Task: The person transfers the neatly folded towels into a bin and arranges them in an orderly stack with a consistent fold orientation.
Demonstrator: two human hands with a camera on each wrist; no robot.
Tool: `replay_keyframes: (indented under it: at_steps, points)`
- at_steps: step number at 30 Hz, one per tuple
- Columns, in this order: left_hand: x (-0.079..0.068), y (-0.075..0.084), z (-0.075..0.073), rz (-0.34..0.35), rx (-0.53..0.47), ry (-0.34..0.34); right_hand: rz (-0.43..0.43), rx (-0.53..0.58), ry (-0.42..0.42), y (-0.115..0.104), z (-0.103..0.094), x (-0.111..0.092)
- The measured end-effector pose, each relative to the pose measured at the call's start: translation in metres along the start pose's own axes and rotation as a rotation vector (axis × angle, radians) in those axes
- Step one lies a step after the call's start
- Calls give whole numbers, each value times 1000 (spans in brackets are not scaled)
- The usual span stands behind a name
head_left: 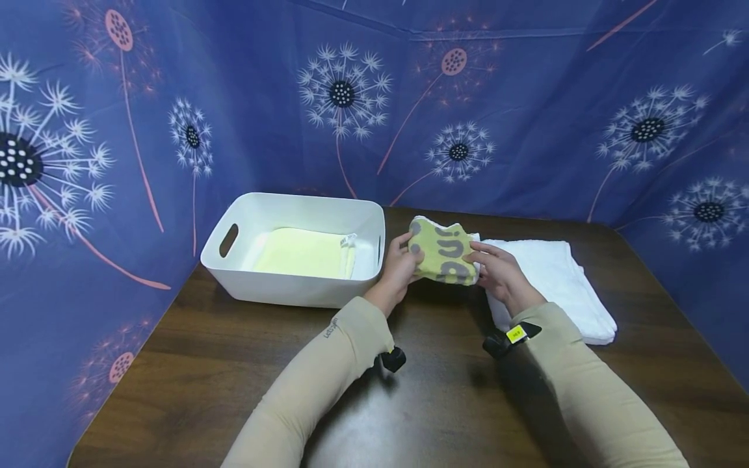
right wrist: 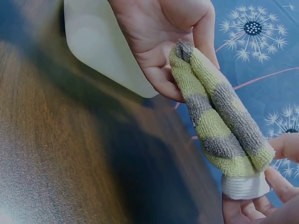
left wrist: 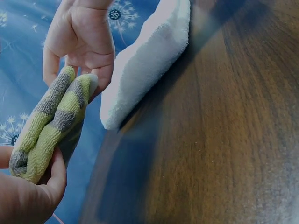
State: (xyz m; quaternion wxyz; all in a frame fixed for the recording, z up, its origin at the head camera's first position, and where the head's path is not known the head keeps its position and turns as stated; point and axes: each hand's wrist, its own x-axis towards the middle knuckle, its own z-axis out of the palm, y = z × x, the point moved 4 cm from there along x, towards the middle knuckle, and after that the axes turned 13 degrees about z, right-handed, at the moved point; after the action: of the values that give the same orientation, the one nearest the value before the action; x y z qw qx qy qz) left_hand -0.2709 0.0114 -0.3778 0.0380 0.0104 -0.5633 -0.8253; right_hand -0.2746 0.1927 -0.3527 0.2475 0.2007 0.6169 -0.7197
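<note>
A folded yellow-green towel point(head_left: 443, 253) with grey lettering is held up off the table between both hands. My left hand point(head_left: 400, 270) grips its left end, thumb on the near face. At the opposite end my right hand point(head_left: 503, 273) pinches it between thumb and fingers. From the side, the folded towel point(left wrist: 51, 126) shows thick doubled layers in the left wrist view. A white band point(right wrist: 245, 186) edges the end by the right hand. Beyond the right hand lies a folded white towel point(head_left: 544, 279) on the table.
A white plastic bin point(head_left: 292, 289) with handle holes stands left of the hands. Inside it lies a folded pale yellow cloth point(head_left: 298, 252) with a white tag. The dark wooden table point(head_left: 433, 403) meets a blue dandelion-patterned curtain point(head_left: 398, 97) at the back and sides.
</note>
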Motion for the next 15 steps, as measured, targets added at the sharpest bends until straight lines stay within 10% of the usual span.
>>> replay_keyframes:
  at_steps: [15]
  points:
    - [2, 19, 5, 8, -32, -49, -32, 30, -9, -11, -3, -15]
